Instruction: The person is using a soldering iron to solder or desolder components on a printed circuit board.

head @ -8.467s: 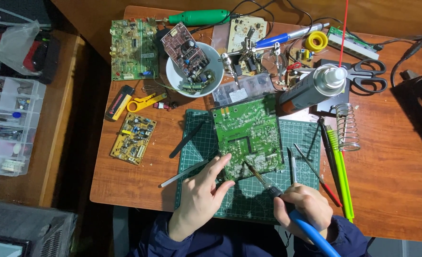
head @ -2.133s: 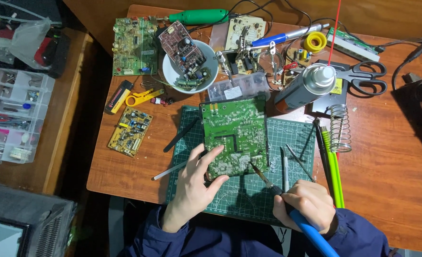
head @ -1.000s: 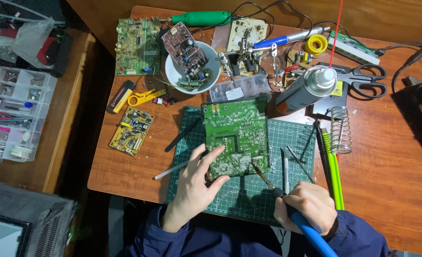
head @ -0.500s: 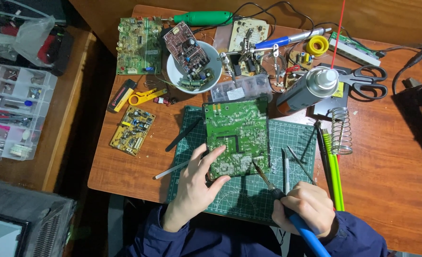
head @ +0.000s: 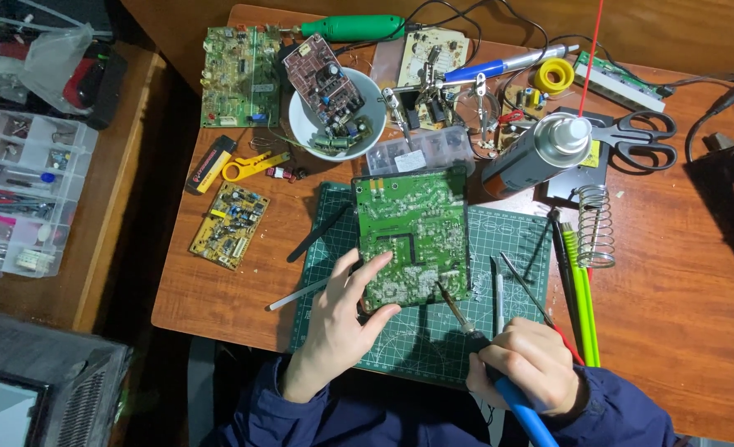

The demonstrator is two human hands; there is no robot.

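The left hand [head: 334, 331] lay with fingers spread on the near left corner of the large green circuit board [head: 414, 236], pinning it solder side up on the green gridded cutting mat [head: 433, 339]. To the right, the right hand [head: 528, 368] had its fingers clamped on the blue-handled soldering iron [head: 499, 372], tip at the board's near edge. Judging from this, a joint was being soldered; the move to follow called for a steady tip and an unmoving board.

The blue handle of the soldering iron [head: 522, 414] is cut off by the bottom edge. The contents of the clear plastic compartment box [head: 27, 194] are too small to be told. The dark grey device [head: 27, 389] is cropped at the bottom-left corner.
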